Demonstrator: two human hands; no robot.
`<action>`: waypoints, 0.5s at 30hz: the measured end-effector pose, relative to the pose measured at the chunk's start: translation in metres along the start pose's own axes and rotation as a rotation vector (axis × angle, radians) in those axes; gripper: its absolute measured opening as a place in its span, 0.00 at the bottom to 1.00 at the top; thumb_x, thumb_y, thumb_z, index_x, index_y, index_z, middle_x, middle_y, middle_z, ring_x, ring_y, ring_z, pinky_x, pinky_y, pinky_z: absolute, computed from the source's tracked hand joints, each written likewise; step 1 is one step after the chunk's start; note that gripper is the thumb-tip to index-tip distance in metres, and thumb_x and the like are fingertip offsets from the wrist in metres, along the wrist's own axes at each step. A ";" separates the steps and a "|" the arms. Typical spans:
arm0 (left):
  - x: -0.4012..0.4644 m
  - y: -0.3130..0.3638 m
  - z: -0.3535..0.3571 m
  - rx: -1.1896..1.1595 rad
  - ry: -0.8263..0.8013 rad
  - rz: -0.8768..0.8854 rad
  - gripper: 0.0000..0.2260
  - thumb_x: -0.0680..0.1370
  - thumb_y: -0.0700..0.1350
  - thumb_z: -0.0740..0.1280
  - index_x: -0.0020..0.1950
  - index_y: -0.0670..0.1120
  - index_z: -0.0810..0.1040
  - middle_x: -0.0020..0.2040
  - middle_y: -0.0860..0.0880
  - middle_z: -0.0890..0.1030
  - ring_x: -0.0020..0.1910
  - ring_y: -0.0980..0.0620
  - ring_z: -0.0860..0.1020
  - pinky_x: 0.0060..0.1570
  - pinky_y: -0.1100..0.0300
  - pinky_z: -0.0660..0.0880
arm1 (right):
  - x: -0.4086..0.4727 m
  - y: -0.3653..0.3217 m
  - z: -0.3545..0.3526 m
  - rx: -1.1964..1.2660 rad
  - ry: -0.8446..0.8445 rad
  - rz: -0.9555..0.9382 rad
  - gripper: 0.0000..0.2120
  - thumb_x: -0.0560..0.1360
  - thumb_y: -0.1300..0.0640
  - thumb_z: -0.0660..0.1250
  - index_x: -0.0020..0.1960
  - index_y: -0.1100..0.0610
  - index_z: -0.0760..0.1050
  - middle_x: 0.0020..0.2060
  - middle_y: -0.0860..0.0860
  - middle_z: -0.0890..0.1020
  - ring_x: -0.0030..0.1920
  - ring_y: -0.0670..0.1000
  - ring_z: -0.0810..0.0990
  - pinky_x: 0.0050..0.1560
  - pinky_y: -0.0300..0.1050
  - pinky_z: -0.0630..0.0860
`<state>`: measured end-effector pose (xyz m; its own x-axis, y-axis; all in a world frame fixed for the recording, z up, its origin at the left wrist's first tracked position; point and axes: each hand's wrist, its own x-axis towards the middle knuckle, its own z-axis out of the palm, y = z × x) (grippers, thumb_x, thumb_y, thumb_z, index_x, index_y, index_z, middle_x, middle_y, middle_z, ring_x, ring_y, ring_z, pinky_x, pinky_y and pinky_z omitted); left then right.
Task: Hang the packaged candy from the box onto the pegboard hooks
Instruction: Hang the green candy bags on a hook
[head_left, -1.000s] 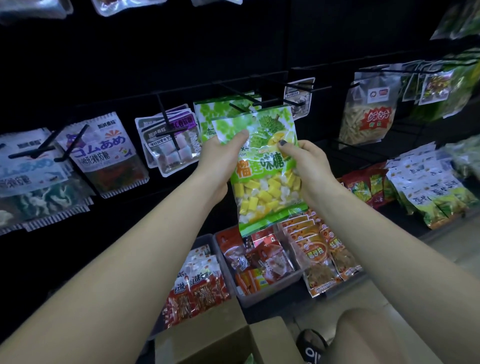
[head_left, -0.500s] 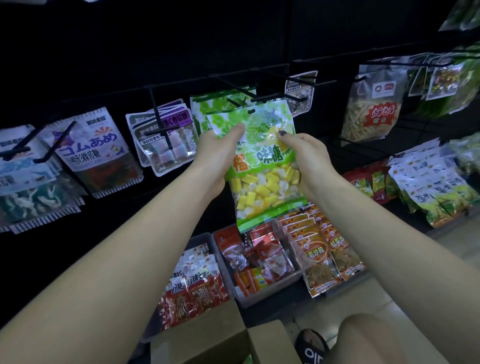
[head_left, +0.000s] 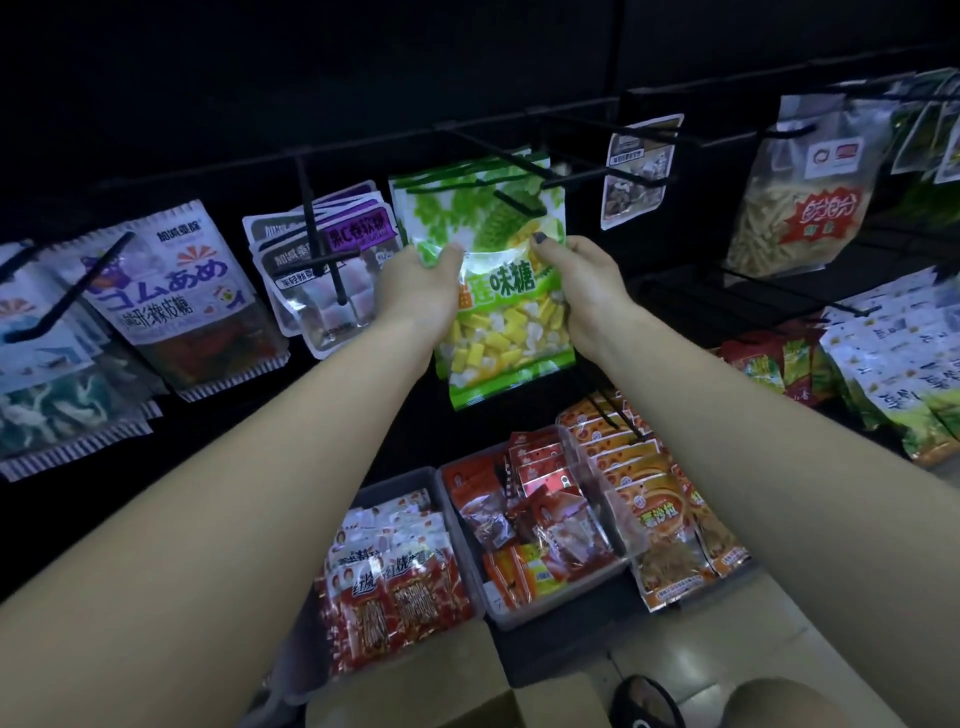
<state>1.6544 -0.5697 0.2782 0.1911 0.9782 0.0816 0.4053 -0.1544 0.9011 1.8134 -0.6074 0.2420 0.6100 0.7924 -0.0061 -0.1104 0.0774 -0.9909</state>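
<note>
The green plastic bag of yellow and white candy (head_left: 498, 291) hangs upright, long axis vertical, held at mid-height between both hands: the left hand (head_left: 421, 291) pinches its left edge, the right hand (head_left: 582, 280) its right edge, thumbs on the front. Its top edge sits level with the black metal peg hook (head_left: 498, 150), which juts out toward the viewer just above the hands. Whether the hole is already on the prong is unclear. Sliding it back along the hook seems to be the step in hand.
</note>
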 end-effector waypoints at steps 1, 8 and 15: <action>0.003 0.001 0.001 0.044 0.003 0.002 0.27 0.85 0.58 0.60 0.74 0.38 0.71 0.72 0.39 0.75 0.69 0.39 0.75 0.64 0.50 0.72 | 0.005 0.000 0.002 -0.010 -0.001 0.010 0.15 0.73 0.44 0.74 0.43 0.52 0.73 0.46 0.53 0.75 0.46 0.55 0.71 0.49 0.51 0.69; 0.018 0.000 0.003 0.337 0.051 0.074 0.25 0.88 0.56 0.55 0.72 0.37 0.72 0.69 0.38 0.77 0.63 0.41 0.77 0.57 0.51 0.71 | 0.021 0.007 0.011 -0.017 0.022 0.006 0.14 0.78 0.45 0.73 0.53 0.55 0.79 0.52 0.48 0.80 0.50 0.50 0.76 0.50 0.45 0.74; -0.009 -0.038 -0.013 0.387 0.043 0.068 0.20 0.87 0.52 0.58 0.67 0.36 0.74 0.57 0.39 0.80 0.58 0.38 0.79 0.46 0.56 0.65 | -0.018 0.036 0.002 -0.251 0.219 0.025 0.30 0.77 0.40 0.71 0.71 0.56 0.69 0.63 0.52 0.74 0.59 0.52 0.74 0.56 0.46 0.69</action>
<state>1.6253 -0.5712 0.2493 0.1944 0.9677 0.1606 0.7014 -0.2515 0.6669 1.7970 -0.6177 0.2067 0.7668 0.6411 -0.0325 0.0524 -0.1130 -0.9922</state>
